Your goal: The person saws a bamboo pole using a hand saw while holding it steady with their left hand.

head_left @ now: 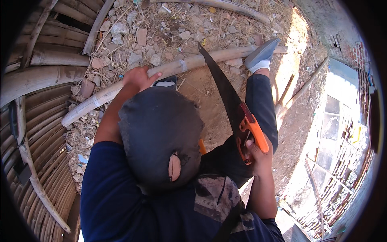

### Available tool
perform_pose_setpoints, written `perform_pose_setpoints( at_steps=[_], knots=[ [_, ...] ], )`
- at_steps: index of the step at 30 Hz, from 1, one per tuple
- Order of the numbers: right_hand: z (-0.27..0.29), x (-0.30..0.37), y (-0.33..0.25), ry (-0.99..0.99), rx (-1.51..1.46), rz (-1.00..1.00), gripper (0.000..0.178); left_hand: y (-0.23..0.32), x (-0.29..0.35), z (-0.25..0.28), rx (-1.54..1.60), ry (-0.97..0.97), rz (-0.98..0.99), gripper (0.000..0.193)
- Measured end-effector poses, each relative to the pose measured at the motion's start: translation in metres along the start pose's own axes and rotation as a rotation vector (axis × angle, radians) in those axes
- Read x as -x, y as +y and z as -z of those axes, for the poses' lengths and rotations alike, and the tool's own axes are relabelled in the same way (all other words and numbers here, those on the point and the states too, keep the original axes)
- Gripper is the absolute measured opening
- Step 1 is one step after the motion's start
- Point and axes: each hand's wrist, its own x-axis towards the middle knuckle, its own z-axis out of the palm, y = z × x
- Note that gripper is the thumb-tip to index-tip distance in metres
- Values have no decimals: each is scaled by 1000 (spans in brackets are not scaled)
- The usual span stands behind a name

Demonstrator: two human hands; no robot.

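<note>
A long pale bamboo pole (193, 62) lies slantwise across the ground. My left hand (140, 78) is closed round it, left of the middle. My right hand (259, 155) grips the orange handle of a handsaw (223, 86). The dark blade points up and to the left, and its tip reaches past the pole; whether the teeth touch the pole I cannot tell. My right foot, in a grey-blue shoe (262, 55), rests at the pole's right part. A dark cap (161, 137) between my arms hides some ground and most of my left leg.
Stones and broken brick (141, 36) cover the ground beyond the pole. Stacked bamboo (44, 137) stands along the left side. Another pole (225, 6) lies at the far edge. A thin stick (304, 86) leans at the right, near a brick wall (358, 52).
</note>
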Motion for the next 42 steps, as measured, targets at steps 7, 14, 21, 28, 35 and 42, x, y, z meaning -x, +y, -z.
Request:
perform_pose_setpoints(
  at_steps=[7,14,21,28,35,42],
  knots=[
    [-13,7,-7,-7,243,117,19,1,8,6,46,-18,16,89],
    [-12,20,14,0,164,49,19,-10,11,12,66,-95,-68,76],
    [-7,38,11,19,199,95,21,1,19,-12,-28,187,-23,41],
    [-6,38,9,8,141,123,18,-11,14,-43,-145,285,-12,46],
    [16,35,16,24,180,180,21,7,27,-26,-123,230,44,74],
    [17,14,34,22,64,55,20,5,23,-22,-62,188,12,85]
  ],
)
